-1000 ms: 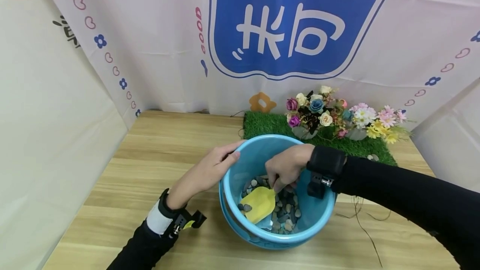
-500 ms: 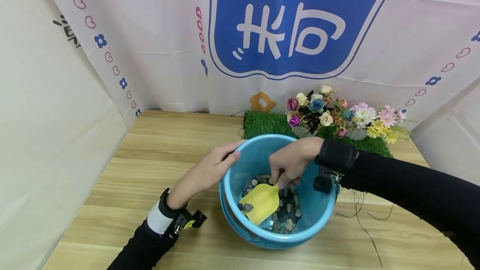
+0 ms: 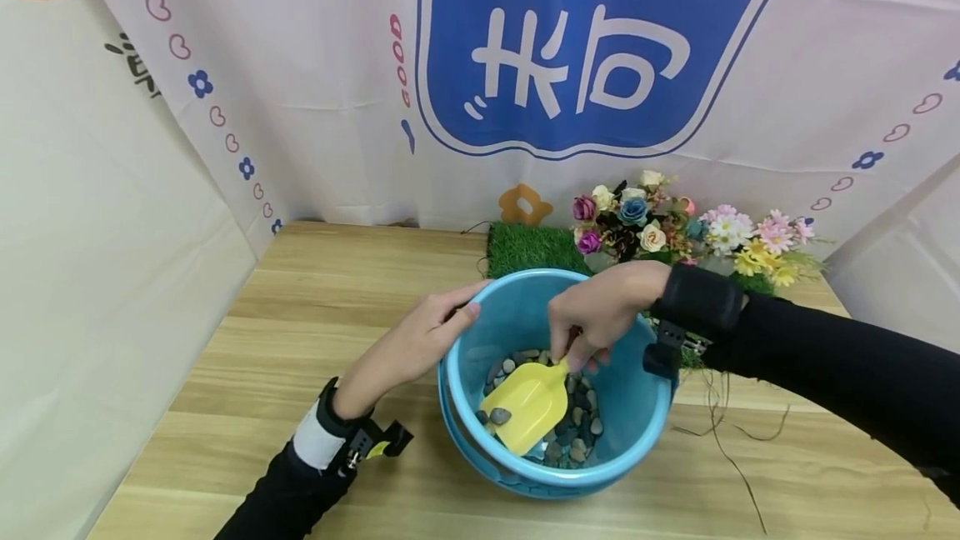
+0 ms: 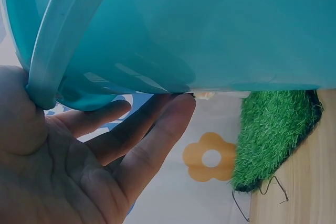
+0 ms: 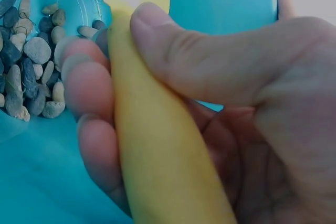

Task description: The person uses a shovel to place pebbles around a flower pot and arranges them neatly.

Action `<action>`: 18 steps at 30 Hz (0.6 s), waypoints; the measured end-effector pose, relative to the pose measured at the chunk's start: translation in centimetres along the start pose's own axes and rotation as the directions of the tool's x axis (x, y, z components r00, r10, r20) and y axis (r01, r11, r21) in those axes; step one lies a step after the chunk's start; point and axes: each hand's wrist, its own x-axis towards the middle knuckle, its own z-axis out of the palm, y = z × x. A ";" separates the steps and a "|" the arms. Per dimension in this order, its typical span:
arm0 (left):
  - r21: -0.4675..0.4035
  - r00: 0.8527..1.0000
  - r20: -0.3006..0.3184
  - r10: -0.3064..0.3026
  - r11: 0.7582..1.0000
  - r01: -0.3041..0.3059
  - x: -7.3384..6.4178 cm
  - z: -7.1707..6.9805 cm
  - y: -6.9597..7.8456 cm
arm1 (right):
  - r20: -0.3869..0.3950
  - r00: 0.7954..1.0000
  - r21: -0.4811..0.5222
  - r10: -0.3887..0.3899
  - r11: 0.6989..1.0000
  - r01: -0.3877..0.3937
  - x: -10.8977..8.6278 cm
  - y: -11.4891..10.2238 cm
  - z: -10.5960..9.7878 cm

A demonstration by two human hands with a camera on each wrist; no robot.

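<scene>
A light blue bucket (image 3: 517, 307) stands on the table, with grey and tan pebbles (image 3: 577, 444) over its bottom. My left hand (image 3: 420, 340) holds the bucket's rim at the left, its fingers against the outer wall in the left wrist view, close to the bucket's carrying handle (image 4: 65, 30). Inside the bucket, my right hand (image 3: 596, 315) grips a yellow toy shovel (image 3: 531, 400) by its handle. Thumb and fingers wrap round that shovel handle (image 5: 155, 135) in the right wrist view. The blade tilts down to the left, with a couple of pebbles at its left edge.
Behind the bucket lies a green artificial-grass mat (image 3: 528, 248) bearing mixed roses (image 3: 633, 219) and daisy-like flowers (image 3: 750, 240). Thin dark strands (image 3: 723, 440) lie on the wooden table (image 3: 315, 290) at the right. A printed cloth (image 3: 322, 107) hangs at the back.
My right hand has moved right and slightly up, drawing the shovel the same way, and the pebbles at its edge have shifted a little right. The left hand and bucket stay put.
</scene>
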 end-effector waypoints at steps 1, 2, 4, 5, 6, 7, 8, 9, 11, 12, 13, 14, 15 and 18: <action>-0.004 1.000 0.000 -0.001 1.000 0.001 0.0 0.0 0.3 | 0.003 1.000 0.004 -0.006 1.000 0.006 -0.1 0.0 -0.1; -0.008 1.000 0.000 -0.002 1.000 0.002 0.0 0.0 0.6 | 0.005 1.000 0.011 -0.012 1.000 0.012 -0.3 0.0 -0.1; -0.014 1.000 -0.002 -0.006 1.000 0.006 0.0 -0.1 0.6 | 0.008 1.000 0.019 -0.024 1.000 0.024 -0.6 -0.1 -0.3; -0.013 1.000 -0.004 -0.007 1.000 0.007 0.0 0.0 0.5 | 0.008 1.000 0.024 -0.030 0.999 0.030 -0.7 -0.1 -0.4; -0.011 1.000 -0.006 -0.008 1.000 0.008 0.1 0.0 0.1 | 0.008 0.999 0.027 -0.033 0.999 0.032 -0.8 -0.2 -0.5; -0.012 1.000 -0.010 -0.009 1.000 0.009 0.1 0.1 -0.4 | 0.007 0.999 0.031 -0.037 0.999 0.037 -0.9 -0.2 -0.5; -0.010 1.000 -0.011 -0.009 1.000 0.008 0.1 0.1 -0.7 | 0.006 0.999 0.033 -0.040 0.999 0.040 -1.0 -0.2 -0.5; -0.009 1.000 -0.012 -0.008 1.000 0.008 0.2 0.1 -1.1 | 0.003 0.999 0.032 -0.041 0.999 0.041 -1.0 -0.2 -0.6; -0.005 1.000 -0.013 -0.002 1.000 0.001 0.2 0.1 -1.5 | 0.000 0.999 0.025 -0.041 0.999 0.041 -0.9 -0.2 -0.6; -0.004 1.000 -0.014 0.004 1.000 -0.004 0.2 0.1 -1.7 | 0.003 0.999 0.022 -0.045 0.999 0.045 -0.8 -0.2 -0.5; -0.002 1.000 -0.014 0.010 1.000 -0.010 0.2 0.1 -1.8 | 0.003 0.999 0.013 -0.051 0.999 0.051 -0.6 -0.2 -0.5; 0.001 1.000 -0.013 0.015 1.000 -0.015 0.2 0.1 -1.8 | -0.002 0.998 0.003 -0.056 0.998 0.056 -0.5 -0.2 -0.5; 0.006 1.000 -0.012 0.019 1.000 -0.019 0.1 0.1 -1.9 | -0.005 0.998 -0.007 -0.060 0.998 0.060 -0.3 -0.2 -0.5; 0.019 1.000 -0.004 0.029 0.999 -0.029 0.1 0.2 -1.9 | -0.009 0.997 -0.019 -0.070 0.997 0.070 0.0 -0.1 -0.6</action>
